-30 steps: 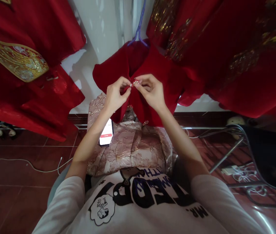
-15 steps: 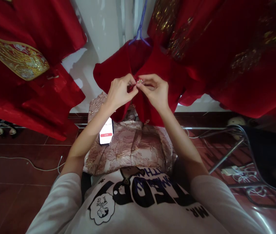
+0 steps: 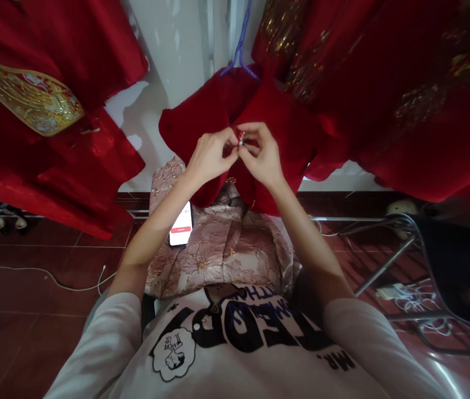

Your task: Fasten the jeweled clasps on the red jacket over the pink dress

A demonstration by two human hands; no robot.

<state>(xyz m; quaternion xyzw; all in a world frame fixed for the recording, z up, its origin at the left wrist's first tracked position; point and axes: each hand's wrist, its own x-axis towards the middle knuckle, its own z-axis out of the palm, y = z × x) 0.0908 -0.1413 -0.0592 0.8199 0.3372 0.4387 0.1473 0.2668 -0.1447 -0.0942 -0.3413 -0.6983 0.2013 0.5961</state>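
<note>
A red garment with an open front hangs from a purple hanger. At its front opening my right hand pinches a small beaded fastener between thumb and fingers. My left hand meets it there, its thumb and index finger pressed together at the garment's edge; the exact bit it grips is hidden by the fingertips. Lower on the front edges, another beaded ornament shows. Pink brocade fabric lies across my lap below both hands.
A lit phone rests on the brocade, under my left forearm. Red embroidered garments hang left and right. A black chair with a metal frame stands at right, near tangled white cables. Another cable crosses the tiled floor.
Both hands have shifted slightly, the left a little to the right. The beaded fastener has turned from lying sideways to more upright between the fingers.
</note>
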